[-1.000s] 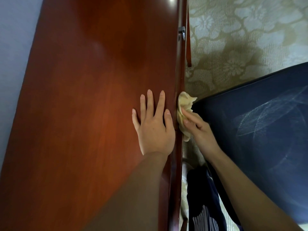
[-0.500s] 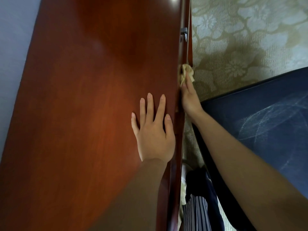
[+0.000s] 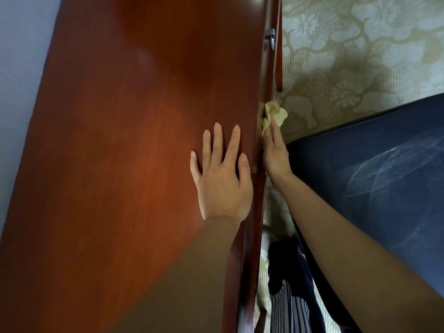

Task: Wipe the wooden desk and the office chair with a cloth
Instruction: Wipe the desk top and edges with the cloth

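Note:
The reddish-brown wooden desk (image 3: 134, 140) fills the left and middle of the head view, its front edge running top to bottom. My left hand (image 3: 222, 174) lies flat on the desktop near that edge, fingers spread, holding nothing. My right hand (image 3: 274, 150) presses a crumpled pale yellow cloth (image 3: 275, 114) against the desk's front edge, just beyond my left hand. The dark blue office chair seat (image 3: 374, 169) sits to the right, close to my right forearm.
A floral beige carpet (image 3: 348, 56) lies below the desk edge. A metal fitting (image 3: 269, 36) sticks out of the desk's edge further along. A grey wall (image 3: 21, 68) borders the desk on the left. My dark striped clothing (image 3: 288, 296) shows near the bottom.
My right hand with the cloth slid away along the desk's front edge, then came part of the way back toward me. My left hand has stayed flat in place.

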A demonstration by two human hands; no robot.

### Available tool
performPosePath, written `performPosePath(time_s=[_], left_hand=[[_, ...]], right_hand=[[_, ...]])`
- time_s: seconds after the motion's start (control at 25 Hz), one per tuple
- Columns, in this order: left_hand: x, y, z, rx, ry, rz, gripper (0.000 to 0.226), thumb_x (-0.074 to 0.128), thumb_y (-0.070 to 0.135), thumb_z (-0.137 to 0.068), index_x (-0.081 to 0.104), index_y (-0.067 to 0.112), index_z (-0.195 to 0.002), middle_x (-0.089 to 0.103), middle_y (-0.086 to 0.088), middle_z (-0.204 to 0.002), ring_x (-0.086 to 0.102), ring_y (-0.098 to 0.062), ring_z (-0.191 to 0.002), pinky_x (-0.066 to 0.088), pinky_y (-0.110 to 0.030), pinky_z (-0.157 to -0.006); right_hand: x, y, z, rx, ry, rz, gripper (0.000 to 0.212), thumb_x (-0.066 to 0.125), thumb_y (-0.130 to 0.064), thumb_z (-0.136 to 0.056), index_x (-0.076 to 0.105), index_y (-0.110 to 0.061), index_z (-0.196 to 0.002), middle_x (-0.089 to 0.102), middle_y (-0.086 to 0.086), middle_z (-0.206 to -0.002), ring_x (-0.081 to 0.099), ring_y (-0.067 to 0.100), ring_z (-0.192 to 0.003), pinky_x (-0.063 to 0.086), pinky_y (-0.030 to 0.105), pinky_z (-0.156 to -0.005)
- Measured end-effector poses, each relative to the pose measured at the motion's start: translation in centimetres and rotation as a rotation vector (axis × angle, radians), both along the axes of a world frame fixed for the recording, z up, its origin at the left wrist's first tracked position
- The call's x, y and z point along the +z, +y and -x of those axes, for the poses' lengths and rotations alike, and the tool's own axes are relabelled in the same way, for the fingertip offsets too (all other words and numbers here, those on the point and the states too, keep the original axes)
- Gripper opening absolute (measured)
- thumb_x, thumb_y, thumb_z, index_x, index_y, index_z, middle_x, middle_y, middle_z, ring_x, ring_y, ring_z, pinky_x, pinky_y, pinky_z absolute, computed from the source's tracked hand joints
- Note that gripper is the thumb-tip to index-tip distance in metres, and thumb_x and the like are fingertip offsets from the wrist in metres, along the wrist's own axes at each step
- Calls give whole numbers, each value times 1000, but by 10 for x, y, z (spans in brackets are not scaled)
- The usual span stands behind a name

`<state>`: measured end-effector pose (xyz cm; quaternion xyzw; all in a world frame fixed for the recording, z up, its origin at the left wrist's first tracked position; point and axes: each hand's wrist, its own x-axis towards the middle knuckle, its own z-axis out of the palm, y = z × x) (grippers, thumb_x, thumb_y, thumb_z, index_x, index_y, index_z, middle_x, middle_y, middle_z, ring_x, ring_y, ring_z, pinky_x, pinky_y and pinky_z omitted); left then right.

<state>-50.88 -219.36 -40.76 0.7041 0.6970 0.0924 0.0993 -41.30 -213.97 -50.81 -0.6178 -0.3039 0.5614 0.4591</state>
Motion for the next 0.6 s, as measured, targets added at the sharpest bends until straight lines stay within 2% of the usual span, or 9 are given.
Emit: performPosePath(time_s=[0.12,0.24,0.32,0.44,0.6], left_hand=[[-1,0,2,7,-6,5,52,17,41,-95,22,38,-147,11,8,-158,-4,-6,-145,-7,-36,-117],[0,2,2,10,-10,0,52,19,41,-96,23,38,-147,12,8,-158,-2,-7,-145,-6,-36,-117],[-2,2,1,12,-6,-11,52,20,41,-95,24,37,-147,13,8,-158,-1,-8,-146,-6,-37,-117],[-4,1,1,18,4,-24,51,20,39,-96,24,37,-147,14,7,-158,1,-9,-146,-4,-37,-116],[-4,-1,1,10,-1,-41,50,18,38,-97,25,35,-147,14,6,-158,2,-9,-146,-5,-37,-116]], right_hand=[[-2,-29,9,-2,17,7,44,31,-31,-103,25,-34,-146,38,-4,-148,37,11,-133,30,29,-110],[-2,-63,15,28,2,-57,45,34,-26,-103,27,-25,-147,33,-8,-149,28,-3,-132,23,3,-102],[-2,-88,19,66,-4,-61,45,34,-24,-102,26,-27,-147,29,-16,-147,23,-10,-129,18,-6,-93],[4,-126,25,102,26,-8,45,35,-24,-102,26,-34,-146,26,-26,-140,23,-11,-127,18,-9,-88],[26,-158,29,62,133,9,44,36,-19,-102,32,-30,-144,33,-21,-143,33,-17,-124,23,-4,-93]])
